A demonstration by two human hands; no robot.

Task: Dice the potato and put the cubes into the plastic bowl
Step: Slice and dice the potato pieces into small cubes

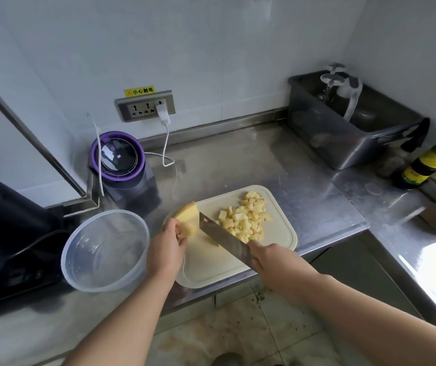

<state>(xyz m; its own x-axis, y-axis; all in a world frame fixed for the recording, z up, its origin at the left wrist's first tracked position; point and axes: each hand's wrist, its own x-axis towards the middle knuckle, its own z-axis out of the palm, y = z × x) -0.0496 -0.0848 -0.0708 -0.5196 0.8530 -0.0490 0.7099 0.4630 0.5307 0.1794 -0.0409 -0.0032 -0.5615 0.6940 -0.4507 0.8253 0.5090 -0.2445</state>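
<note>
Left arm comes in from the near edge, forearm angled up toward the far left of the cutting board (211, 268). Left hand (168, 240) is seen from the back, fingers curled and pressed together over the potato piece (188, 219), thumb on its near side, gripping it. Fingertips mostly hidden behind the hand.

Right arm enters from the near right. Right hand (267, 258) is a closed fist wrapped round the knife (223, 237) handle. The handle itself is fully hidden in the fist. The blade slants from the hand toward the far left, with its squared front end right against the potato piece. Can't tell if the edge touches the board or is lifted.

The potato piece sits at the far left corner of the board, its far end sticking out past the hand. Potato cubes (246, 220) lie in a loose heap on the far right part of the board, right of the blade. The count is hard to make out.

The plastic bowl (66, 270), clear, stands on the steel counter (264, 165) just left of the board, beside the left forearm.

Far left there is a purple-rimmed blender (121, 159), with a white charger (163, 114) in the wall socket (139, 108) above it. A dark appliance (8, 233) is cut off at the left edge. At far right is a grey bin (343, 138), contents blurry, and next to it a bottle (433, 162), partly cut off.
</note>
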